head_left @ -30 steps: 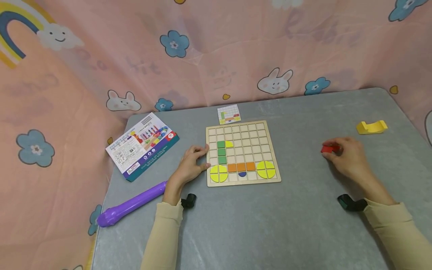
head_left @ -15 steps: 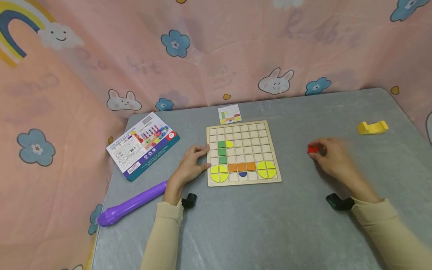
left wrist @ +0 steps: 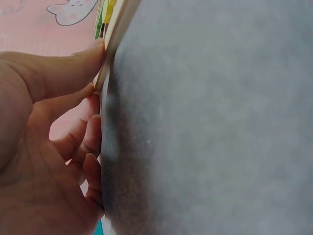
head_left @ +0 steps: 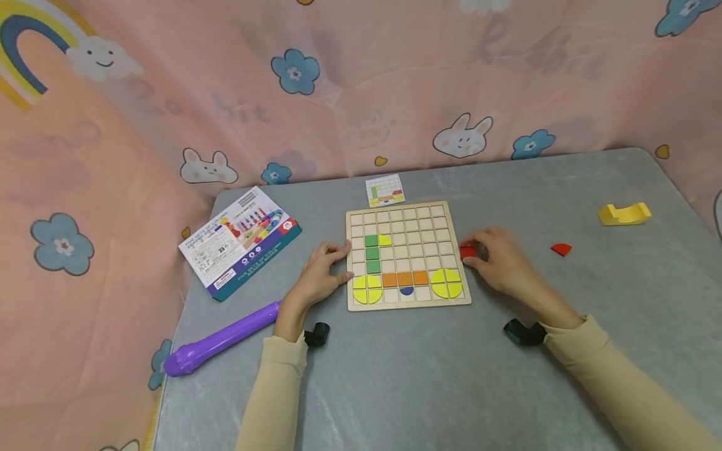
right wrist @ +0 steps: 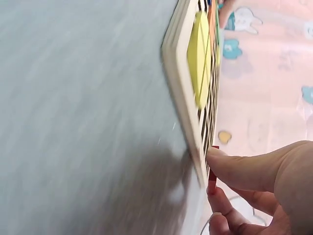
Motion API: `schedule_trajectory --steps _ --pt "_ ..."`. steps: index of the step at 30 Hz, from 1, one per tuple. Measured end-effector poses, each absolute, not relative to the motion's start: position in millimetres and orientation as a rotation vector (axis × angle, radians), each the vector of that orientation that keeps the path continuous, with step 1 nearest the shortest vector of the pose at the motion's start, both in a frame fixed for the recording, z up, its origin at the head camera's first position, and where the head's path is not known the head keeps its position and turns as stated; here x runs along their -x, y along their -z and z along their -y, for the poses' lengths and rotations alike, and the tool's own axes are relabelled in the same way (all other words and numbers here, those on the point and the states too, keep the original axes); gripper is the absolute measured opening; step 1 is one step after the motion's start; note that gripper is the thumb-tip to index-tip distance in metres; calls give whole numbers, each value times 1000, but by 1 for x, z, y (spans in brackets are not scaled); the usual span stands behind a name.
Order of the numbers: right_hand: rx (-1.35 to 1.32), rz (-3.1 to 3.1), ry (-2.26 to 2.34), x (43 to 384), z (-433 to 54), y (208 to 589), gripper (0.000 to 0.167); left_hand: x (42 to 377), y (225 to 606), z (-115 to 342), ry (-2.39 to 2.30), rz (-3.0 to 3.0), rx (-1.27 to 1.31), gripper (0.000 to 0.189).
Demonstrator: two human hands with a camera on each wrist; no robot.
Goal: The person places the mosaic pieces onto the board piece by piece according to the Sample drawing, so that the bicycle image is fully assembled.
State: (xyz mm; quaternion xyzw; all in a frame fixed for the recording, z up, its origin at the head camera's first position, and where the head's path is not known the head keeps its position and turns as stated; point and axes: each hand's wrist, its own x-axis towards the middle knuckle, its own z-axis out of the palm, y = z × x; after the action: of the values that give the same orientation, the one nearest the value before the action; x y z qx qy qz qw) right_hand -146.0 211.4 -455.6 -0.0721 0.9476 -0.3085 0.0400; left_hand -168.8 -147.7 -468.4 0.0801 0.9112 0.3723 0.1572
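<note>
My right hand (head_left: 499, 260) pinches a red square tile (head_left: 467, 252) between thumb and fingers at the right rim of a wooden grid board (head_left: 414, 242). In the right wrist view the red tile (right wrist: 212, 182) shows edge-on, close to the board's rim. My left hand (head_left: 318, 274) touches the board's left edge with spread thumb and forefinger; its other fingers are loosely bent in the left wrist view. On the board are green squares (head_left: 372, 253), orange squares (head_left: 405, 279), a blue half-round piece (head_left: 407, 290), and yellow quarter-rounds (head_left: 367, 289) grouped into two discs, with another beside the top green square.
A red quarter-round tile (head_left: 561, 250) lies to the right, with a yellow curved block (head_left: 624, 214) beyond it. Behind the board lies a pattern card (head_left: 386, 190). At left are a printed box (head_left: 241, 241) and a purple tube (head_left: 222, 339). A curtain hangs behind the table.
My right hand has moved left with the red square to the board's right rim. The red quarter-round now shows on the table. My left hand stays at the board.
</note>
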Motion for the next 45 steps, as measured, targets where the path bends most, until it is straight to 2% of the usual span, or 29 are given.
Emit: schedule_trajectory --steps 14,31,37,45 --pt "292 -2820 1002 148 -192 455 21 168 467 147 -1071 -2604 -220 69" --pt "277 -2777 1095 147 -188 455 24 169 468 147 -1073 -2607 -223 69" --pt "244 -2782 1125 146 -206 459 26 168 468 147 -1087 -2596 -222 69" --pt "119 -2894 963 140 -263 462 27 169 469 148 -1073 -2607 -242 69"
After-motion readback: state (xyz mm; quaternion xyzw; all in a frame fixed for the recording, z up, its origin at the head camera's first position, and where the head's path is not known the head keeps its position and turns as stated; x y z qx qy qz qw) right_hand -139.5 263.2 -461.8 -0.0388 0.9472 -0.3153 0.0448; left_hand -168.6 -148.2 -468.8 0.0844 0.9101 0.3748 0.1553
